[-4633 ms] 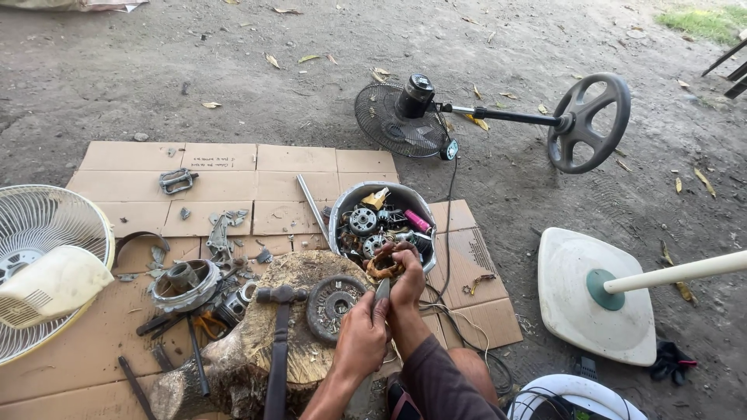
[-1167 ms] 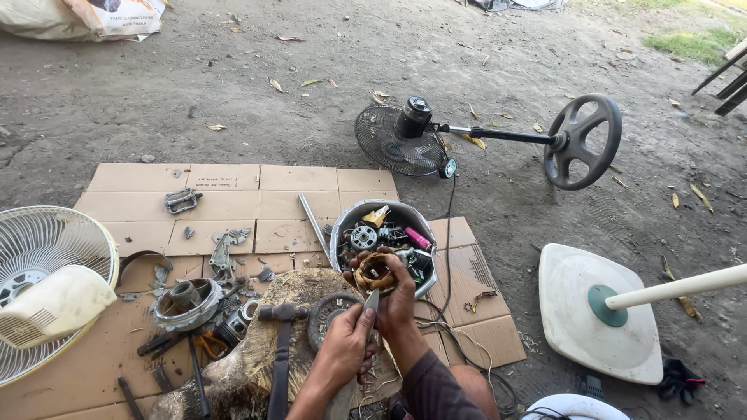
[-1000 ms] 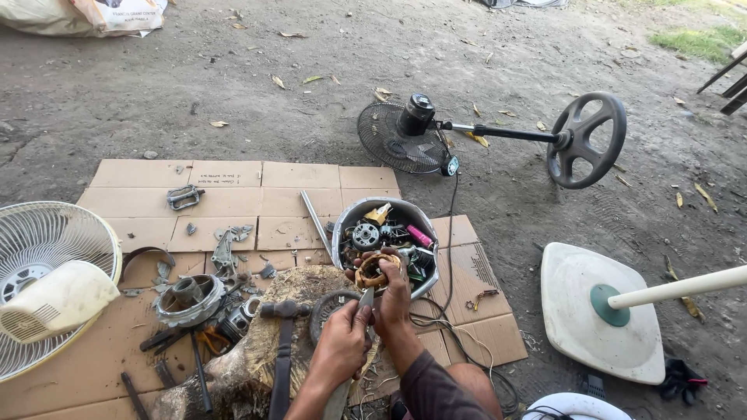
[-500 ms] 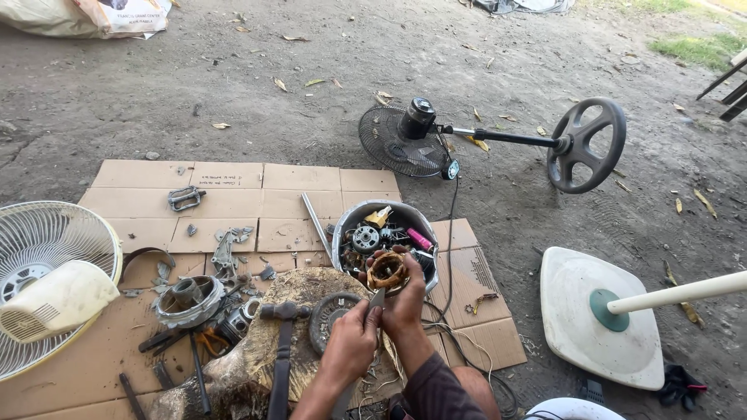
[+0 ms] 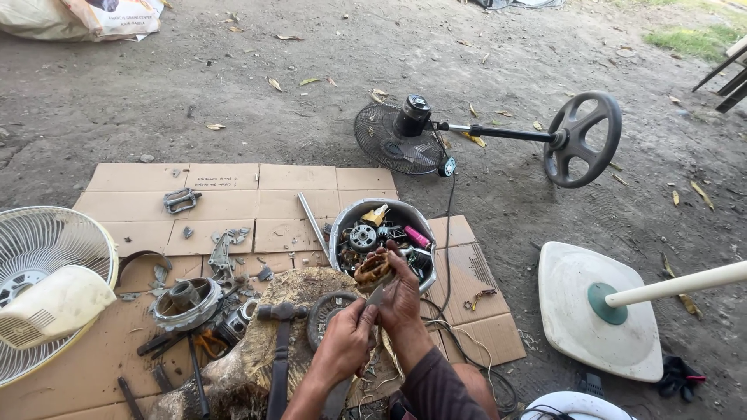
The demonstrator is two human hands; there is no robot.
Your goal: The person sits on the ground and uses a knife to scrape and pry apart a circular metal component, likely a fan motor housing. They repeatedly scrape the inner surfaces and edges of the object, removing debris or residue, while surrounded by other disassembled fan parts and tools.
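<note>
Dirt yard, cardboard (image 5: 233, 198) | right hand (image 5: 401, 292) clamped on copper coil (image 5: 373, 268) | left hand (image 5: 345, 342) gripping tool (image 5: 377, 295) against coil | bowl (image 5: 342, 222) behind

Bare left hand (image 5: 346, 342), bare right hand (image 5: 402, 294), dark maroon sleeve (image 5: 436, 389) on right forearm

Flattened cardboard sheets (image 5: 233, 202) lie on bare dirt ground (image 5: 311, 70). On the cardboard rest a metal bowl of parts (image 5: 381, 233), a wood stump (image 5: 264, 342), a round motor housing (image 5: 185, 303) and a metal clamp (image 5: 180, 201). A black fan stand (image 5: 498, 134) and a white fan base (image 5: 595, 319) lie on the dirt.
</note>
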